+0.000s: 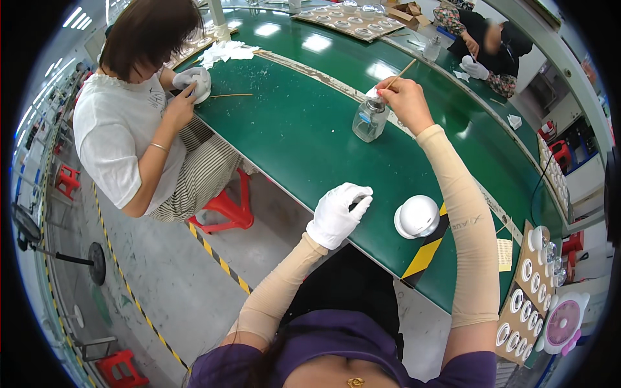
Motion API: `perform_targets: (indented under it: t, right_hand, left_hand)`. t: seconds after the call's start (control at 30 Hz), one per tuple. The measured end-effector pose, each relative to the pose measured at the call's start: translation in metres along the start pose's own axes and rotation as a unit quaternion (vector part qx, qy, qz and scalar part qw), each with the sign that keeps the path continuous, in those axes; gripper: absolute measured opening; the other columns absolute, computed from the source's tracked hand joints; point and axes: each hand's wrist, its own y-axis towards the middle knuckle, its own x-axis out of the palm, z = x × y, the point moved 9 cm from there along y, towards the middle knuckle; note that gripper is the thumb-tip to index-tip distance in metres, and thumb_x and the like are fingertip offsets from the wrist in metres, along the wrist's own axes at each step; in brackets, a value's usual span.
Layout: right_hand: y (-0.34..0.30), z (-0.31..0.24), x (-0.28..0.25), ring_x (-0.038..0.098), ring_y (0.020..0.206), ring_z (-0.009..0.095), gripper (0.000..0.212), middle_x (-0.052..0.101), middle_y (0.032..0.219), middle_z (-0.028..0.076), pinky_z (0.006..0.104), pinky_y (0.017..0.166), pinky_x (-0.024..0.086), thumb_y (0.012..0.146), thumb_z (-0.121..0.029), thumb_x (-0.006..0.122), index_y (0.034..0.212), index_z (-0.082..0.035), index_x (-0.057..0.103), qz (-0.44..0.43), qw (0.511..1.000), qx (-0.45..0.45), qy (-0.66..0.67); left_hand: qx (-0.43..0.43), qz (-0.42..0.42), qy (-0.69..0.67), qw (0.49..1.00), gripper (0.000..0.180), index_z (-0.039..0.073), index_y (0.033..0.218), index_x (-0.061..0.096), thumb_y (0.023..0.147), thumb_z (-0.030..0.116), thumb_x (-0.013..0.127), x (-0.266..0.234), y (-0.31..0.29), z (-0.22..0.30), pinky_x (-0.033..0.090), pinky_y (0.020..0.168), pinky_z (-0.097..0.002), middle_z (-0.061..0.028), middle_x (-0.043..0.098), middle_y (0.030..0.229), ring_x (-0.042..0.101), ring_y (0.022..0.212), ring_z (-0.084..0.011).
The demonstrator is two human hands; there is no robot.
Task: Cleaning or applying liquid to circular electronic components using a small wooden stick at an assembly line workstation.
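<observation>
My right hand [407, 103], bare, is closed on a thin wooden stick [402, 72] that slants up past the fingers. It is just above a clear glass jar [367, 124] with a metal top and a blue label. Something white shows by the fingertips at the jar's top; I cannot tell what it is. My left hand [336, 213], in a white glove, hovers at the table's near edge with curved fingers, a gap to the thumb and nothing visible in them. A white dome-shaped housing [417, 216] sits on the green table [291, 126] between my forearms.
To the left, a seated person [139, 116] handles a white round part near another stick [231, 95]. White cloths [226, 53] lie beyond. A second person [488, 52] works across the table. At right stand a tray of round parts [519, 310] and a pink fan [563, 322].
</observation>
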Motion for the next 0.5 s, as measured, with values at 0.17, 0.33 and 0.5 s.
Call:
perform_targets:
  t: [0.17, 0.33, 0.5]
  right_hand:
    - [-0.0018, 0.0018, 0.0006, 0.066, 0.068, 0.023, 0.012, 0.069, 0.081, 0.012, 0.0323, 0.066, 0.051, 0.082, -0.005, 0.062, 0.086, 0.004, 0.069, -0.001, 1.0, -0.002, -0.003]
    - [-0.0011, 0.0005, 0.0033, 0.067, 0.07, 0.025, 0.013, 0.069, 0.08, 0.014, 0.0331, 0.067, 0.051, 0.081, -0.006, 0.063, 0.087, 0.003, 0.07, -0.008, 0.999, -0.048, -0.011]
    - [-0.001, 0.0007, 0.0059, 0.067, 0.071, 0.027, 0.012, 0.069, 0.079, 0.016, 0.0333, 0.067, 0.05, 0.081, -0.006, 0.063, 0.086, 0.002, 0.069, -0.007, 0.999, -0.035, -0.029]
  left_hand:
    - [-0.012, -0.007, -0.002, 1.0, 0.016, 0.005, 0.099, 0.065, 0.083, 0.005, 0.068, 0.0021, 0.0009, -0.0018, 0.052, 0.07, -0.0294, -0.0082, 0.066, 0.089, 0.067, 0.077, -0.0201]
    - [-0.001, 0.0, 0.005, 1.0, 0.016, 0.006, 0.099, 0.066, 0.083, 0.005, 0.068, 0.0009, 0.0014, 0.0, 0.052, 0.069, -0.0302, -0.0079, 0.066, 0.088, 0.066, 0.076, -0.0199]
    - [-0.008, 0.0, 0.0, 1.0, 0.016, 0.006, 0.099, 0.065, 0.083, 0.005, 0.068, 0.0005, 0.0006, -0.0007, 0.051, 0.069, -0.0304, -0.008, 0.065, 0.088, 0.066, 0.076, -0.0199]
